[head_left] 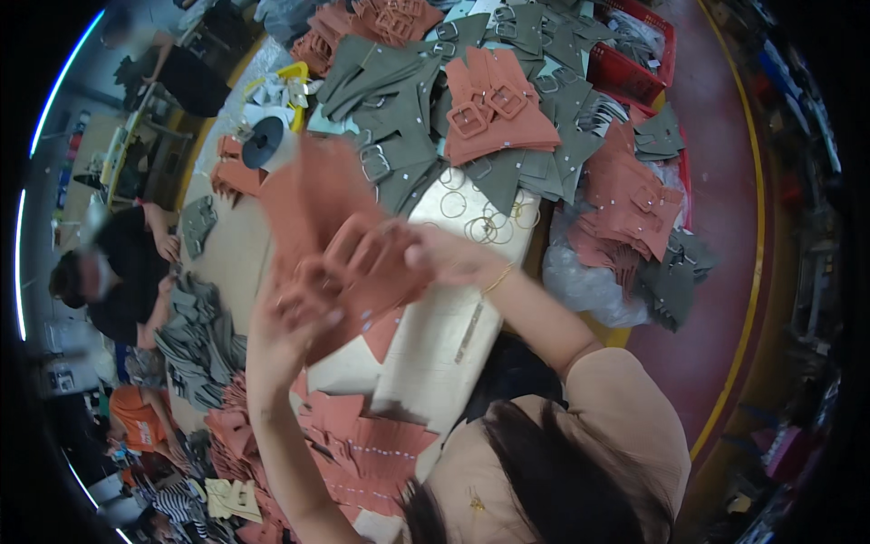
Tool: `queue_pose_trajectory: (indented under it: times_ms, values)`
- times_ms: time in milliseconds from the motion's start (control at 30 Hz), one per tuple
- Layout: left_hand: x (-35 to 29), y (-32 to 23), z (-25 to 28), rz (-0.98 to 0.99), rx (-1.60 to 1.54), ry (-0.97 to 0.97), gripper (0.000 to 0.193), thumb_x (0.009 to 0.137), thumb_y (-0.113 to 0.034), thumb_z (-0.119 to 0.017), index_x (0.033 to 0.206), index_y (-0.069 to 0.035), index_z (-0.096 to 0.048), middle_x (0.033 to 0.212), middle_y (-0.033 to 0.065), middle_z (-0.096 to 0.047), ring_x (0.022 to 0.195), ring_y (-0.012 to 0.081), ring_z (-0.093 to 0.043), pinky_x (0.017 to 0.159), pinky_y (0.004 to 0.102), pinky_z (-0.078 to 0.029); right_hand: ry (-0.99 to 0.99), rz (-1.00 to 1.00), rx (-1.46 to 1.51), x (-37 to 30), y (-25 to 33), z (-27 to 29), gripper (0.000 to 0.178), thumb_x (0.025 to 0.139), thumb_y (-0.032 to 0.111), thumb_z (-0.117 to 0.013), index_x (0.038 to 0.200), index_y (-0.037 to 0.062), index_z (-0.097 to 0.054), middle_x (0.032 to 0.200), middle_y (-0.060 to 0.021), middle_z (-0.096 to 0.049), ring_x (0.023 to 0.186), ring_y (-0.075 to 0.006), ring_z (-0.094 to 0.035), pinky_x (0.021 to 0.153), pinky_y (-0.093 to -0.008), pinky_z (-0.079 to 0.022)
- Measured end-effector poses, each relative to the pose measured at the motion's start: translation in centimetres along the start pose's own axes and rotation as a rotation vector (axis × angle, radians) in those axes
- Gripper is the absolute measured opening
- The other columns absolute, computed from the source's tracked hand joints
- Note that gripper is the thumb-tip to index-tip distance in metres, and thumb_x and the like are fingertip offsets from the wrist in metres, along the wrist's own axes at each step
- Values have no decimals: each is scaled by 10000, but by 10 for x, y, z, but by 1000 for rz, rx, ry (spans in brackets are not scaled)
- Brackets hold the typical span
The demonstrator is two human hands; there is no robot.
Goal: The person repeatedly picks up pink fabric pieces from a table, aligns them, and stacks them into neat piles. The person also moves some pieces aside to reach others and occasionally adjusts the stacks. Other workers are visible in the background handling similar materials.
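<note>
Above the table I hold up a coral fabric belt bundle (317,195), its upper end smeared by motion. My left hand (294,313) has its fingers curled round the lower left side. My right hand (453,256) pinches the right edge, where looped coral pieces show. Just beyond my hands, coral belts with square covered buckles (503,113) lie on a heap of dark green belts (390,95) with metal buckles. Several thin gold rings (480,213) are scattered on the white tabletop (435,349). Close to my left forearm, coral fabric pieces (372,444) are stacked in overlapping rows.
A black spool (263,143) and a yellow-handled basket (292,77) stand at the far left. Red crates (639,59) line the right side, near more coral belts (630,195) and a clear plastic bag (589,281). Co-workers (127,272) sit along the left.
</note>
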State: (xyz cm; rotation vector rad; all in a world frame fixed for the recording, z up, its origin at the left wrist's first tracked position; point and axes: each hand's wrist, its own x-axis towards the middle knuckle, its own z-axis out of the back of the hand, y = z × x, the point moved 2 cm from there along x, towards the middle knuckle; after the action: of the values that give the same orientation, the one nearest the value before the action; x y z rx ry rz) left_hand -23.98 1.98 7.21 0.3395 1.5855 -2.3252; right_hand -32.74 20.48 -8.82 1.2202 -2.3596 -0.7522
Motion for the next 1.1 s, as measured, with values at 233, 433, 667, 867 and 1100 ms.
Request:
queue_pose_trajectory:
  times_ms: [233, 433, 667, 867, 1100]
  values:
    - [130, -46, -116, -681, -183, 236, 547, 776, -169, -751, 1242, 5, -523, 1081, 80, -610, 965, 139, -604, 854, 277, -489, -403, 465, -800, -79, 166, 36, 616, 738, 121, -795, 1262, 24, -487, 1156, -78, -607, 1055, -172, -596, 897, -320, -506]
    - [192, -32, -131, -234, 204, 280, 611, 778, -144, -751, 1290, 9, -454, 1146, 142, -602, 1026, 192, -600, 843, 308, -498, -711, 343, -1083, -59, 187, 116, 630, 769, 114, -779, 1280, -35, -441, 1197, -125, -581, 1070, -184, -582, 930, -314, -471]
    - [119, 88, -5, -110, 140, -38, 511, 860, -259, -685, 1269, -14, -502, 1112, 91, -610, 989, 162, -610, 863, 278, -478, -843, 260, -1146, -60, 187, 134, 802, 736, 185, -822, 1325, -112, -365, 1220, -177, -548, 1095, -213, -546, 966, -296, -409]
    - [7, 206, 41, 298, -78, -336, 388, 895, -235, -609, 1216, -27, -545, 1032, 51, -628, 931, 153, -630, 788, 294, -499, -1124, 257, -1681, -73, 173, 138, 808, 724, 223, -831, 1307, -134, -399, 1282, -212, -504, 1170, -234, -496, 1000, -334, -389]
    - [12, 239, -50, 425, 261, -624, 662, 687, -321, -798, 1161, 46, -517, 1132, 243, -534, 1047, 366, -550, 899, 414, -480, -901, 376, -1651, -79, 177, 168, 673, 828, 339, -736, 1287, -69, -461, 1300, -185, -503, 1189, -274, -483, 1027, -377, -369]
